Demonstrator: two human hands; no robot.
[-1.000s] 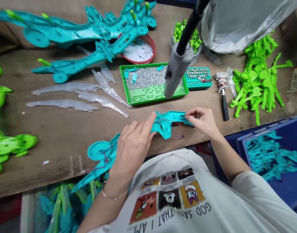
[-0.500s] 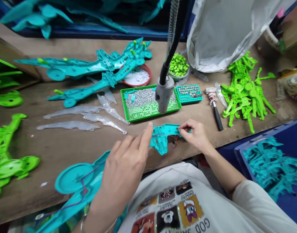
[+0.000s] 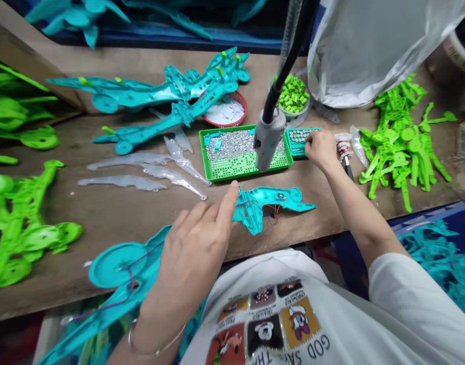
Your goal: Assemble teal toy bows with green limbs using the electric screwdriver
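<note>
A long turquoise plastic shell (image 3: 253, 215) lies along the front edge of the bench, with thin red and purple wires on it. My left hand (image 3: 198, 238) grips its middle from above, thumb side hidden, index finger stretched along it. A small dark metal piece (image 3: 280, 195) sits in the shell's right part. My right hand (image 3: 323, 148) is at the right side of a small teal tray (image 3: 299, 150) holding rows of round metal pieces. Its fingers are bent together, and what they pinch, if anything, is hidden.
A green tray (image 3: 232, 176) of small metal parts stands behind the shell, under a hanging grey tool (image 3: 269, 139). Translucent strips (image 3: 122, 182) and turquoise shells (image 3: 141, 94) lie left. A hammer-like tool (image 3: 345, 152) and bright green parts (image 3: 411, 142) lie right.
My right hand has left the shell's right end and moved up and right to the teal tray. The small dark piece now shows in the shell. My left hand stays on the shell.
</note>
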